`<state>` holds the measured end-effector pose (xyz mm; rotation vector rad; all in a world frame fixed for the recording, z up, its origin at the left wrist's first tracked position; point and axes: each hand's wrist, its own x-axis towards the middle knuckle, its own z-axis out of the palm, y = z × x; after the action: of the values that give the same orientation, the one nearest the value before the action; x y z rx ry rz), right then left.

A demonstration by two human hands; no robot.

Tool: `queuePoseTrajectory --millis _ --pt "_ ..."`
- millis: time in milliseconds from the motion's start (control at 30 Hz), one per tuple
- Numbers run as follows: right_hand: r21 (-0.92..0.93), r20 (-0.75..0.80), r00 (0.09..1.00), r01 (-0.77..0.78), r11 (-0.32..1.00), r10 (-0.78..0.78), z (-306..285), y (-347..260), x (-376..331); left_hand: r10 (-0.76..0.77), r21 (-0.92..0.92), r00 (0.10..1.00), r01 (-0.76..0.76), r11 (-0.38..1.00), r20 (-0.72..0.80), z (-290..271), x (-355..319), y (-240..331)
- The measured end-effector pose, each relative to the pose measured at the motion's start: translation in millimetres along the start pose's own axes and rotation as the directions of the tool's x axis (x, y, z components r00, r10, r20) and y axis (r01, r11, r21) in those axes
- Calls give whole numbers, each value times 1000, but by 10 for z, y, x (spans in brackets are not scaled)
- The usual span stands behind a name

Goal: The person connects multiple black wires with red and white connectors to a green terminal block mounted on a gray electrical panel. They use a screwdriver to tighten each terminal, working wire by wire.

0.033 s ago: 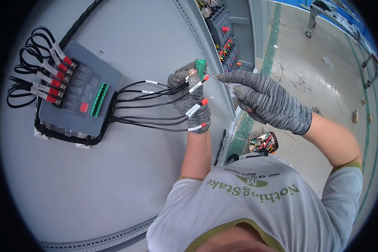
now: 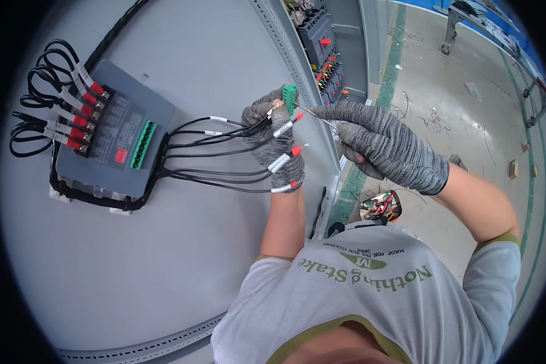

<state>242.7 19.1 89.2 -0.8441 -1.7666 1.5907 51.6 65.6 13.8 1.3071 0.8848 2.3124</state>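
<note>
Grey panel (image 2: 212, 242), green ridged connector (image 2: 289, 96)

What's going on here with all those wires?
A person is busy with both hands beside a pale panel with a grey box on it. The gloved left hand holds a small green connector, and black wires run from beside the box to that hand. The gloved right hand holds a thin metal tool pointing at the connector; I can't tell whether the tip touches it. A few red ends of wires stick out loose by the left hand.
</note>
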Motion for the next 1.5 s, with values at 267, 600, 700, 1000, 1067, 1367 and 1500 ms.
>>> queuePoseTrajectory --millis 267,600,700,1000,1067,1367,1500 --pt "-140 -165 924 326 935 -346 -204 400 118 -193 -212 981 188 959 -5 78 -97 219" --pt "271 -220 931 344 899 -290 273 377 656 -236 -85 972 234 968 -10 8 -373 491" --pt "304 -204 933 348 887 -296 235 426 735 -310 -123 949 301 946 -64 -72 -401 485" --pt "440 -156 920 392 808 -361 200 380 821 -205 162 955 242 957 -216 -10 -772 874" --pt "465 -123 921 383 798 -371 191 384 825 -27 420 984 100 902 -176 -75 -1012 957" --pt "617 -4 924 303 727 -382 56 476 862 -5 730 730 -683 -24 683 203 -210 1925" --pt "640 44 922 271 720 -386 61 463 936 -168 690 678 -724 22 716 68 -32 1741"
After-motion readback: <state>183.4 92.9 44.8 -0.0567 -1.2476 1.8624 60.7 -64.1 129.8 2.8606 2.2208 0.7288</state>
